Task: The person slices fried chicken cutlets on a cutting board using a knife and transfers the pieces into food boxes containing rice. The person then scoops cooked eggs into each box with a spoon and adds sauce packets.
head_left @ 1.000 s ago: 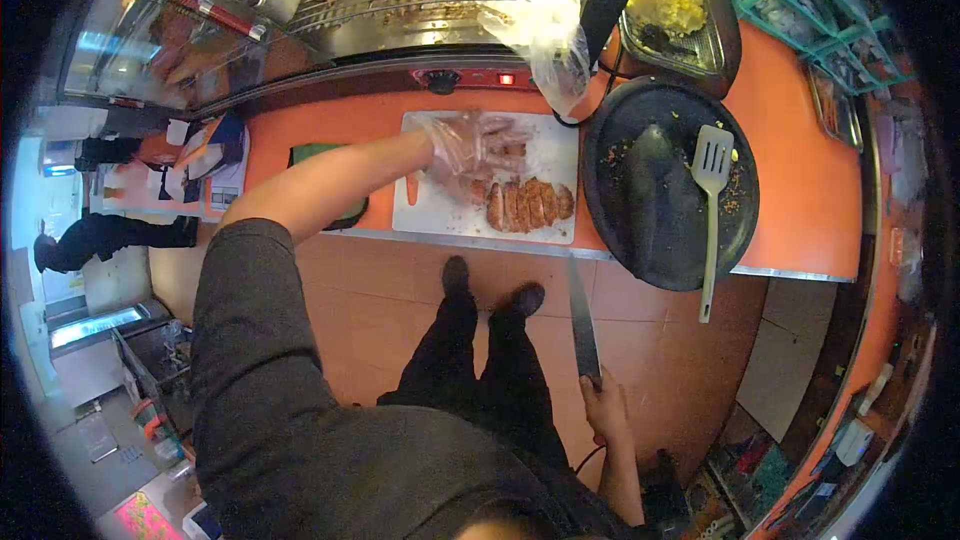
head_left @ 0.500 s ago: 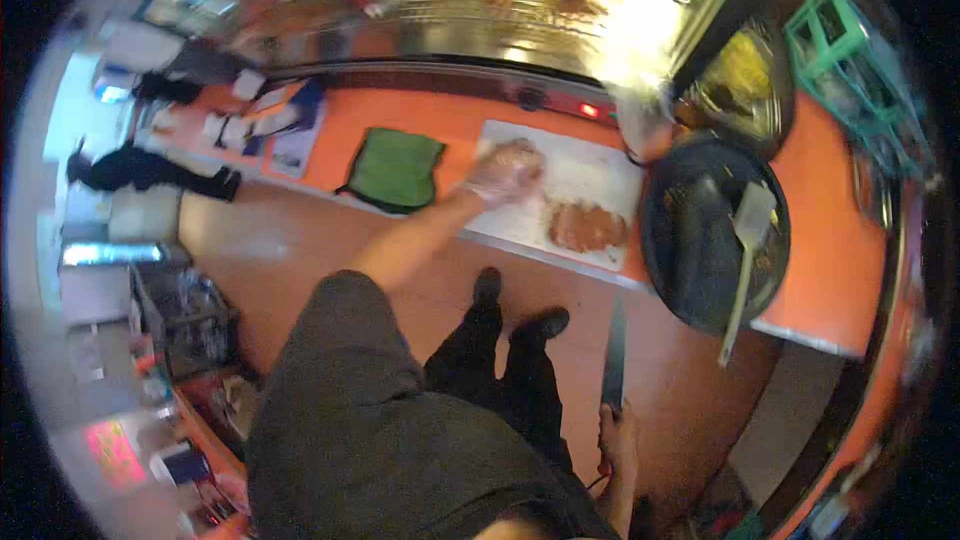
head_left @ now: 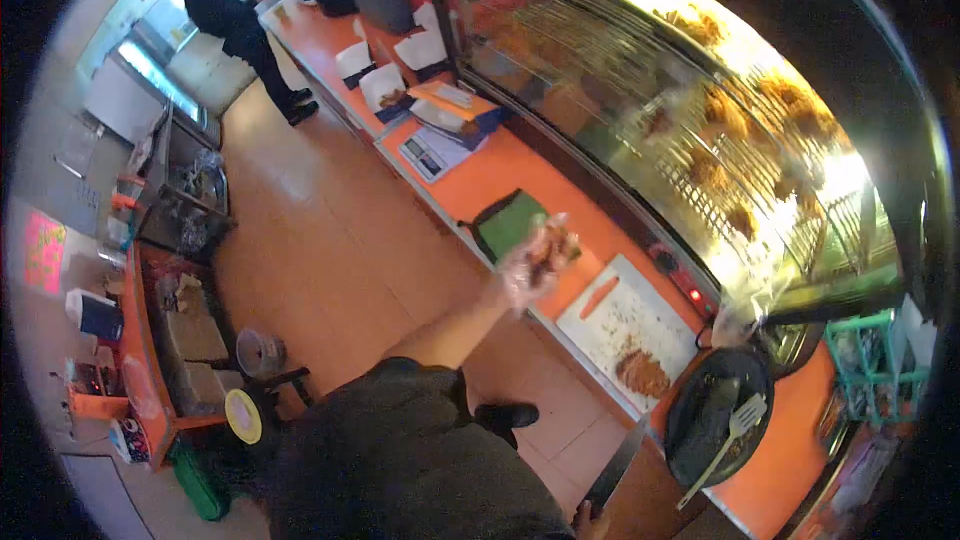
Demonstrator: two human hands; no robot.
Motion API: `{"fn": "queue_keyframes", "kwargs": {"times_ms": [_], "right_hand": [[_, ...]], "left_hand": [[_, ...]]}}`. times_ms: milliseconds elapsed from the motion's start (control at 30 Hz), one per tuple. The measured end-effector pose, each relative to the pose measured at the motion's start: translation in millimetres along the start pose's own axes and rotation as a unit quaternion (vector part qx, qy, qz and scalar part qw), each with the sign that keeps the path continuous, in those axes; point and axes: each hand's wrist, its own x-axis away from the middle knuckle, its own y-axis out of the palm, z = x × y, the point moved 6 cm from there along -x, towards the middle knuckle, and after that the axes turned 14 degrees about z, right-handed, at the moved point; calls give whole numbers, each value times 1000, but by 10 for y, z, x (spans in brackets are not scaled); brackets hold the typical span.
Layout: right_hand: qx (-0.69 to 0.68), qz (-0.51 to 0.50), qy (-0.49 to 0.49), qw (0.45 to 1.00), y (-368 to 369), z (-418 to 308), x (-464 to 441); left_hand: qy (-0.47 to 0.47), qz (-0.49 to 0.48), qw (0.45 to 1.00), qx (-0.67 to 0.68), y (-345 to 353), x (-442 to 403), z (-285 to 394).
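My left hand, in a clear plastic glove, is closed round chopped browned meat. It is lifted over the counter, beside a flat green thing with a dark edge. To its right lies a white cutting board with crumbs scattered on it. More chopped meat sits in a flat heap at the board's near right end. At the bottom, my right hand grips a large knife. The blade points up toward the counter's edge; the hand is partly cut off by the frame.
A black pan with a slotted spatula stands right of the board. Behind is a lit glass food cabinet. Left along the counter are a scale and white food boxes. A person stands at the far end.
My left hand has left the board and moved left toward the green thing, carrying meat. The view has turned left. The knife stays in my right hand.
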Motion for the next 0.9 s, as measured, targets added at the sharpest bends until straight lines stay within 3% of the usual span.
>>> {"fn": "queue_keyframes", "kwargs": {"times_ms": [100, 167, 200, 233, 300, 367, 400, 467, 533, 567, 633, 733, 767, 833, 867, 900], "right_hand": [[21, 7, -19, 1000, 251, -326, -44], [37, 16, -22, 999, 524, -606, -65], [46, 19, -24, 998, 703, -761, -64], [54, 22, -26, 998, 901, -970, -26], [71, 31, -24, 997, 1334, -1304, -2], [90, 38, -15, 995, 1760, -1638, 84], [102, 41, -10, 994, 1933, -1783, 152], [124, 43, 2, 991, 2218, -2010, 276], [137, 47, 12, 989, 2438, -2200, 380], [141, 48, 16, 989, 2515, -2269, 423], [148, 52, 25, 987, 2643, -2409, 542], [159, 53, 28, 985, 2701, -2526, 670], [159, 55, 35, 985, 2723, -2519, 707], [158, 57, 40, 985, 2758, -2501, 778], [156, 56, 42, 985, 2772, -2479, 803], [158, 56, 44, 985, 2777, -2452, 831]], "left_hand": [[122, 53, 985, -107, -618, 34, 1364], [277, 137, 927, -211, -968, -5, 2521], [374, 227, 863, -252, -957, 99, 3184], [362, 265, 869, -206, -1240, 31, 3764], [389, 333, 800, -311, -1703, -316, 5125], [438, 288, 768, -368, -1697, -519, 6083], [513, 213, 664, -501, -1890, -803, 6670], [556, 130, 547, -612, -2085, -1168, 7145], [318, 251, 646, -647, -1911, -1491, 7356], [313, 250, 652, -644, -1950, -1641, 7397], [305, 216, 462, -804, -1938, -1904, 7337], [267, 131, 124, -947, -1971, -2136, 7153], [267, 126, 125, -947, -2099, -2277, 7159], [267, 281, 210, -898, -2371, -2437, 7300], [266, 275, 209, -900, -2349, -2452, 7274], [267, 338, 276, -859, -2114, -2224, 7223]]}}
